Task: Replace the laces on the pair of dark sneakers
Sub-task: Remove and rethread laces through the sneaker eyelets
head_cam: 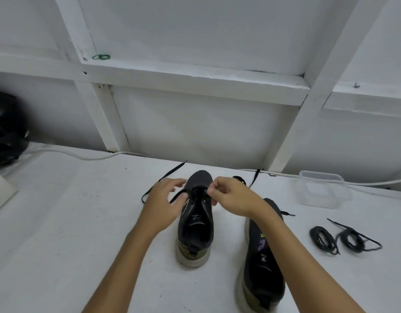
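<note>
Two dark sneakers stand on the white table, toes pointing away from me. The left sneaker is in the middle, with a black lace threaded near its toe and trailing out to the left and right. My right hand pinches the lace at the sneaker's upper eyelets. My left hand hovers at the sneaker's left side, fingers spread and slightly blurred, near the lace. The right sneaker stands at the lower right, partly hidden by my right forearm. Two coiled black laces lie to its right.
A clear plastic container sits at the back right. A white cable runs along the wall's foot. A black helmet-like object sits at the far left, with a pale board below it. White framed wall panels rise behind the table.
</note>
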`<action>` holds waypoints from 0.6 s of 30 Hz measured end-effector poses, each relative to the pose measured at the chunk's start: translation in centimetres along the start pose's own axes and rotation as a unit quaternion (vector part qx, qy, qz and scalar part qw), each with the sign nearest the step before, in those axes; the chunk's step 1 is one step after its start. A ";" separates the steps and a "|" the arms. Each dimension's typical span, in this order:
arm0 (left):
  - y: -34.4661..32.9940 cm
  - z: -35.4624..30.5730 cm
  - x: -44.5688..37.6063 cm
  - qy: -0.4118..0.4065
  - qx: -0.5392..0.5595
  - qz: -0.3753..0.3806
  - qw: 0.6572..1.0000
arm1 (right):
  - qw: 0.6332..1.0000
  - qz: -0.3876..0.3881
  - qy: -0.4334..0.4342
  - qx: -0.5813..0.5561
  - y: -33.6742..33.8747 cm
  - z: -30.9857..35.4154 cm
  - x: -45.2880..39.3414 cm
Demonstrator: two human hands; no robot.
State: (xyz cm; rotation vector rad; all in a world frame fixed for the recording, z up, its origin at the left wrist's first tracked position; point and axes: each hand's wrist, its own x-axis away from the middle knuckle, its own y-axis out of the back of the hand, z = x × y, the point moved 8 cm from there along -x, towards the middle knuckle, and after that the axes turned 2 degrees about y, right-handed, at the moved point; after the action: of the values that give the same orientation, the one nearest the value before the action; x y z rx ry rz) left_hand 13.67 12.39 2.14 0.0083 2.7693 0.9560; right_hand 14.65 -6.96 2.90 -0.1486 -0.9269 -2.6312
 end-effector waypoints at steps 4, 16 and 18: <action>-3.5 -3.5 -1.1 -0.078 -0.037 0.121 0.989 | 0.997 -0.020 0.049 -0.063 2.5 2.7 0.6; -1.8 -1.5 -0.6 -0.003 0.005 0.031 1.000 | 0.988 -0.014 -0.016 0.154 5.9 1.7 2.1; -2.9 -4.6 -0.7 -0.087 0.012 0.076 0.993 | 0.990 -0.007 0.000 0.144 5.2 2.9 1.8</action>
State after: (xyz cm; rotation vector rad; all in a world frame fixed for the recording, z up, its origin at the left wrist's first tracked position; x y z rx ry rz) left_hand 13.57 7.26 4.02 0.2966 2.6476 0.9095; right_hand 14.79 -9.49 8.59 -0.0695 -1.2959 -2.4743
